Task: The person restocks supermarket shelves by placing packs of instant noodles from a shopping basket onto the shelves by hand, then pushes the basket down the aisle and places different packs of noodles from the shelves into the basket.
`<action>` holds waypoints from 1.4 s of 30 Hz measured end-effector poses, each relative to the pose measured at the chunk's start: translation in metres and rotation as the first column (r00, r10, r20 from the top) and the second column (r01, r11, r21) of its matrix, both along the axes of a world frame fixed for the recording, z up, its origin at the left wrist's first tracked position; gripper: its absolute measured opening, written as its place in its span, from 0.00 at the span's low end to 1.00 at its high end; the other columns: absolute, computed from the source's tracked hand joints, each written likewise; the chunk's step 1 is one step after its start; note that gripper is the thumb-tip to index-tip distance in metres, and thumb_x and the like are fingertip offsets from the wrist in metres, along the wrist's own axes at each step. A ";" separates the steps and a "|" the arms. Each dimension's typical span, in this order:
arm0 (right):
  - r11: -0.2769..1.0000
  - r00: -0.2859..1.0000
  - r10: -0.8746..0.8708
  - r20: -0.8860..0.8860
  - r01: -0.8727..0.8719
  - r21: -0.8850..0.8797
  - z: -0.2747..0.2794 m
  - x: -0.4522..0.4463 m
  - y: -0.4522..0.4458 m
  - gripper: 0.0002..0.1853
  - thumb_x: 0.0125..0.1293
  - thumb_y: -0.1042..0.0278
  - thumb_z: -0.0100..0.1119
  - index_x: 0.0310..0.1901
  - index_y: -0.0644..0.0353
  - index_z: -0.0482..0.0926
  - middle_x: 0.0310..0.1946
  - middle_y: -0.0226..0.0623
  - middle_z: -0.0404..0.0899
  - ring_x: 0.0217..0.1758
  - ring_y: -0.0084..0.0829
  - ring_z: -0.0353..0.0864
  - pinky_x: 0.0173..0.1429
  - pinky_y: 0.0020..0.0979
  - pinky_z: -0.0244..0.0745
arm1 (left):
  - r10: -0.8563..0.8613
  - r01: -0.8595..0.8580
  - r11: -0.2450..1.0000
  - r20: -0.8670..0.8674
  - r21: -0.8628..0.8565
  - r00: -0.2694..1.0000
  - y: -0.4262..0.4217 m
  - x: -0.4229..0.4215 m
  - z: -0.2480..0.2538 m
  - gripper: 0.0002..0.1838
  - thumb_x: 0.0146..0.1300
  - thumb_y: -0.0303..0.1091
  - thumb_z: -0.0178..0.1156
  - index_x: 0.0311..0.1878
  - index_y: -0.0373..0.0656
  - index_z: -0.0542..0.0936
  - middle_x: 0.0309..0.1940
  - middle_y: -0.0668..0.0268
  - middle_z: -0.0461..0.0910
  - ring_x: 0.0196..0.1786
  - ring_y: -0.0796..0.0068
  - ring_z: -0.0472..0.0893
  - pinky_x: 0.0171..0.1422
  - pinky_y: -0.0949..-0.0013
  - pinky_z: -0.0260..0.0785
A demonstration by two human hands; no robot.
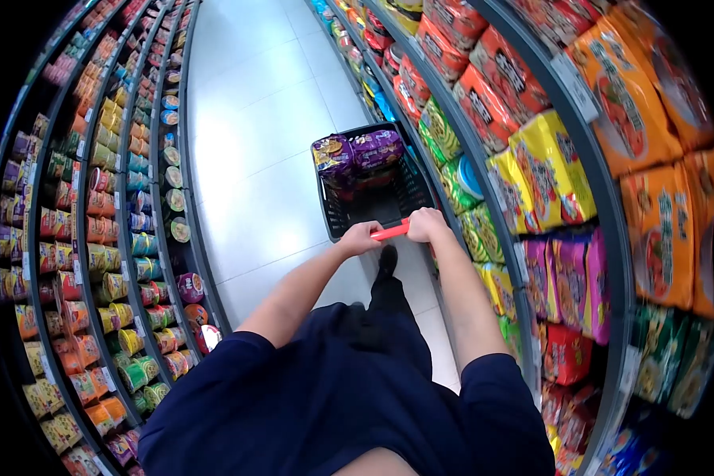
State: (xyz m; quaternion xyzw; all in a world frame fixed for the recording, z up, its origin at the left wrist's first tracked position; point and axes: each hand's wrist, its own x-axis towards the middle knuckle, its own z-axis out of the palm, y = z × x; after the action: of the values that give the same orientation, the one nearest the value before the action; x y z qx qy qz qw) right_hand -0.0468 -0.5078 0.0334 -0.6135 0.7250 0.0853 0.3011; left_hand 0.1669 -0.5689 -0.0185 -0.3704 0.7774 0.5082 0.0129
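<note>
A black shopping basket (pixel 325 208) stands ahead of my feet, with purple noodle packs (pixel 373 151) at its far end; its near part shows bare bottom. A red handle (pixel 391 232) runs along the near side. My left hand (pixel 361 238) is wrapped round the handle's left end, and my right hand (pixel 428 225) closes round its right end. One dark shoe (pixel 387 260) shows just below the handle, between my forearms.
On the left, long shelves (pixel 127 238) hold rows of cup noodles. Close on the right, another shelf (pixel 484 170) carries bagged noodles in red, yellow, green, purple and orange, its edge beside the basket. Pale floor tiles (pixel 254 159) run up the aisle.
</note>
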 end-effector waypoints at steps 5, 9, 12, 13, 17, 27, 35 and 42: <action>0.998 0.998 0.068 0.005 -0.068 0.013 -0.005 -0.015 -0.088 0.16 0.51 0.62 0.55 0.36 0.58 0.87 0.40 0.50 0.85 0.48 0.47 0.84 0.55 0.41 0.78 | 0.262 -0.213 0.855 0.039 -0.472 0.964 -0.042 -0.004 -0.017 0.10 0.54 0.36 0.66 0.36 0.43 0.79 0.33 0.56 0.81 0.41 0.53 0.81 0.45 0.54 0.73; 0.990 0.991 0.136 0.017 -0.136 0.032 -0.011 -0.031 -0.154 0.17 0.52 0.59 0.55 0.37 0.58 0.87 0.41 0.49 0.85 0.49 0.46 0.84 0.55 0.40 0.78 | 0.276 -0.222 0.922 0.136 -0.319 0.951 -0.110 -0.018 -0.012 0.16 0.52 0.41 0.71 0.36 0.42 0.78 0.31 0.53 0.82 0.38 0.49 0.81 0.42 0.51 0.72; 0.987 0.988 0.156 -0.002 -0.155 0.052 -0.010 -0.037 -0.199 0.17 0.51 0.57 0.56 0.37 0.58 0.87 0.41 0.48 0.85 0.48 0.45 0.84 0.54 0.40 0.78 | 0.228 -0.206 0.970 0.197 -0.129 0.953 -0.159 -0.028 0.009 0.17 0.53 0.45 0.71 0.34 0.43 0.78 0.24 0.58 0.82 0.29 0.59 0.83 0.37 0.58 0.74; 0.986 0.987 0.158 -0.014 -0.157 0.060 -0.011 -0.039 -0.215 0.18 0.51 0.57 0.56 0.37 0.58 0.87 0.41 0.48 0.85 0.48 0.45 0.84 0.54 0.40 0.78 | 0.232 -0.212 0.970 0.190 -0.121 0.954 -0.174 -0.031 0.012 0.17 0.54 0.45 0.70 0.33 0.43 0.78 0.23 0.59 0.82 0.26 0.61 0.83 0.35 0.60 0.74; 0.977 0.978 0.210 0.011 -0.210 0.039 -0.018 -0.048 -0.282 0.18 0.49 0.56 0.57 0.37 0.58 0.87 0.40 0.50 0.84 0.47 0.47 0.84 0.54 0.41 0.78 | 0.211 -0.189 0.970 0.144 -0.156 0.967 -0.234 -0.033 0.006 0.18 0.57 0.46 0.68 0.32 0.41 0.76 0.22 0.59 0.82 0.23 0.64 0.83 0.33 0.61 0.75; 0.962 0.973 0.229 -0.007 -0.225 0.155 0.000 -0.053 -0.452 0.19 0.50 0.60 0.56 0.39 0.61 0.86 0.42 0.51 0.84 0.49 0.46 0.84 0.57 0.40 0.78 | 0.143 -0.120 0.931 0.041 -0.344 0.989 -0.396 -0.036 -0.010 0.13 0.57 0.43 0.66 0.36 0.44 0.77 0.30 0.52 0.81 0.37 0.49 0.82 0.44 0.51 0.73; 0.961 0.979 0.203 -0.003 -0.199 0.194 0.002 -0.057 -0.567 0.18 0.52 0.60 0.53 0.39 0.58 0.86 0.42 0.47 0.85 0.49 0.43 0.84 0.56 0.40 0.78 | 0.135 -0.117 0.970 0.076 -0.211 0.988 -0.517 -0.042 -0.018 0.16 0.56 0.45 0.67 0.35 0.44 0.77 0.29 0.52 0.81 0.37 0.49 0.81 0.42 0.51 0.73; 0.958 0.965 0.263 -0.027 -0.257 0.124 -0.007 -0.072 -0.661 0.16 0.50 0.58 0.55 0.36 0.54 0.87 0.37 0.44 0.85 0.44 0.43 0.85 0.50 0.41 0.79 | 0.146 -0.109 0.948 0.103 -0.300 0.984 -0.618 -0.057 -0.014 0.15 0.57 0.45 0.66 0.35 0.43 0.78 0.32 0.53 0.82 0.39 0.51 0.82 0.43 0.52 0.73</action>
State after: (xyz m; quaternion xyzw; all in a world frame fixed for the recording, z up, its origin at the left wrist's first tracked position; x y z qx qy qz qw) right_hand -0.1188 -1.1690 0.0262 -0.6824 0.6380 0.1806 0.3078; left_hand 0.1099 -1.1870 -0.0322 -0.4487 0.8162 0.3630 -0.0269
